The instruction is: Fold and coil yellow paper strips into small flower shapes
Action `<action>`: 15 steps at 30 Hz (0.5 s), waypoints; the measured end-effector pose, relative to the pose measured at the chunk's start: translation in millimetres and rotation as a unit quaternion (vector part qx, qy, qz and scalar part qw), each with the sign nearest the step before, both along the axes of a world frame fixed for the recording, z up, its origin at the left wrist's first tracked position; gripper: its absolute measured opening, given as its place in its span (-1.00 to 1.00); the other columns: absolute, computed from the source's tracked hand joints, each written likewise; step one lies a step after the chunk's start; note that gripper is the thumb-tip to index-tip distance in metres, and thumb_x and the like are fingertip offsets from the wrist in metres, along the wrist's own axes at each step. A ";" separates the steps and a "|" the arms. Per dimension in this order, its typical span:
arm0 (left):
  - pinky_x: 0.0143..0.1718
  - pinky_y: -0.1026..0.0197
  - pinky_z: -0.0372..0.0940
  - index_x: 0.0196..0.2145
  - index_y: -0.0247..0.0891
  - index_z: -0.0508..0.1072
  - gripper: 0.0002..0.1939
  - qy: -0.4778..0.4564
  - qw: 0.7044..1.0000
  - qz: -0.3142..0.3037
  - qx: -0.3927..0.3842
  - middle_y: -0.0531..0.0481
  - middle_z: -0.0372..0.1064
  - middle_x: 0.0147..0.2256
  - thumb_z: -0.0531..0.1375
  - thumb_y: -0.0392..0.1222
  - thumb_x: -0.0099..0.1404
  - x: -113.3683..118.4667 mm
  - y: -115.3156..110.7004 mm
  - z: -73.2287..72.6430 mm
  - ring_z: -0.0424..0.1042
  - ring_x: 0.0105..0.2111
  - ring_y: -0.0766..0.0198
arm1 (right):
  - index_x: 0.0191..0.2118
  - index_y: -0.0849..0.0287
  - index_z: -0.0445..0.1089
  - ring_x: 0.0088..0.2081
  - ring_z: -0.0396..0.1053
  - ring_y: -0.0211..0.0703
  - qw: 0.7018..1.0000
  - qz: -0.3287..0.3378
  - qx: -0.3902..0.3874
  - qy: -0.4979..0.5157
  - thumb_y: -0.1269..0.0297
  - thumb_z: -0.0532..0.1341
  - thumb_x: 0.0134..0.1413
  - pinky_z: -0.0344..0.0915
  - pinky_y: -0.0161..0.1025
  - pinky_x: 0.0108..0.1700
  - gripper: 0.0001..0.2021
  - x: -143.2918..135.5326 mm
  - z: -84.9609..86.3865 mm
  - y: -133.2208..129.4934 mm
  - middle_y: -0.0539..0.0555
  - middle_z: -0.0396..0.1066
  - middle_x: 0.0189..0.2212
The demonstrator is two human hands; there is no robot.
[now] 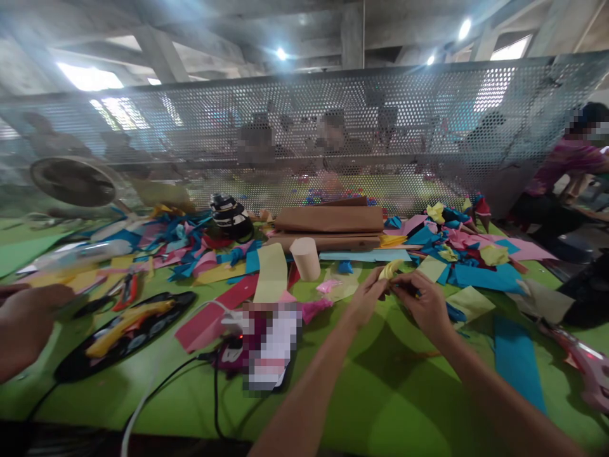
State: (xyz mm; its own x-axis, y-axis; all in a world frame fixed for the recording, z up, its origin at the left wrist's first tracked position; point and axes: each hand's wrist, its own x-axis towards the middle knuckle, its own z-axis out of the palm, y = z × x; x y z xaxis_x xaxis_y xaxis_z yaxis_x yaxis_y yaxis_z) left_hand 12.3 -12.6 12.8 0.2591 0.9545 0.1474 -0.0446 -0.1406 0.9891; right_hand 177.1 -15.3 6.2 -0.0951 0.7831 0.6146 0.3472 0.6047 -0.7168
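Above the green tabletop, my left hand (368, 295) pinches a small twisted piece of yellow crepe paper (391, 269). My right hand (423, 297) is closed at the lower end of the same piece, its fingertips meeting those of the left. What lies right between the fingertips is partly hidden. Just behind my hands are a pale yellow sheet and a blue paper scrap (346, 267). Pink twisted paper (316, 309) lies left of my left hand. A flat blue strip (518, 362) is to the right of my right forearm.
A pale paper roll (306, 259) stands before a brown cardboard stack (328, 220). Left are a phone (276, 349), power cables, a black tray (128, 333), red-handled pliers (126, 292) and another person's blurred hand (23, 327). A glue gun (583, 365) lies far right; a perforated metal screen rises behind.
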 end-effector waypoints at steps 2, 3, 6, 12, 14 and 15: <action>-0.22 0.25 0.25 0.12 -0.27 0.42 -0.57 -0.001 1.000 0.001 0.003 -0.11 0.41 -0.13 0.07 -0.09 0.37 0.4 -0.7 0.5 0.30 -0.23 0.25 | -0.23 0.12 0.54 -0.37 0.39 -0.13 1.000 0.007 -0.006 -0.011 0.29 0.31 0.19 0.31 -0.25 -0.32 -0.93 0.5 -2.2 1.6 0.06 0.45 -0.35; -0.23 0.25 0.25 0.12 -0.27 0.41 -0.57 -0.001 1.000 -0.001 0.004 -0.11 0.40 -0.14 0.06 -0.10 0.37 0.4 -0.8 0.2 0.30 -0.24 0.25 | -0.23 0.12 0.54 -0.36 0.40 -0.13 1.000 0.014 -0.010 -0.018 0.30 0.30 0.20 0.31 -0.24 -0.31 -0.93 0.6 -3.1 2.2 0.06 0.45 -0.35; -0.23 0.25 0.25 0.13 -0.26 0.41 -0.58 -0.005 1.000 -0.010 0.004 -0.10 0.40 -0.13 0.06 -0.11 0.38 -0.1 -0.6 -2.2 0.30 -0.25 0.26 | -0.26 0.11 0.56 -0.35 0.39 -0.12 0.998 0.034 -0.022 -0.050 0.32 0.28 0.23 0.28 -0.24 -0.30 -0.92 0.6 -4.3 3.1 0.04 0.43 -0.41; -0.21 0.21 0.29 0.15 -0.19 0.41 -0.56 0.008 1.000 -0.021 0.008 -0.11 0.42 -0.05 0.08 -0.09 0.37 -1.0 -1.8 -1.1 0.36 -0.20 0.20 | -0.41 0.14 0.47 -0.39 0.36 -0.13 0.999 0.011 -0.020 -0.033 0.29 0.31 0.18 0.24 -0.24 -0.34 -0.86 -0.4 -4.5 3.4 0.02 0.38 -0.45; -0.21 0.20 0.29 0.14 -0.15 0.42 -0.58 0.008 1.000 -0.016 0.005 -0.10 0.44 -0.04 0.09 -0.11 0.36 -0.7 -1.9 -0.4 0.36 -0.18 0.16 | -0.44 0.13 0.45 -0.39 0.34 -0.13 0.999 0.008 -0.021 -0.023 0.27 0.32 0.17 0.23 -0.25 -0.34 -0.84 -0.9 -4.7 3.5 0.02 0.37 -0.46; -0.21 0.19 0.29 0.13 -0.13 0.44 -0.59 0.006 1.000 -0.013 0.003 -0.09 0.45 -0.05 0.09 -0.12 0.35 -0.5 -1.7 -0.7 0.36 -0.19 0.16 | -0.44 0.13 0.44 -0.40 0.34 -0.13 1.000 0.009 -0.023 -0.018 0.26 0.33 0.16 0.23 -0.25 -0.35 -0.83 -1.2 -4.5 3.5 0.01 0.37 -0.47</action>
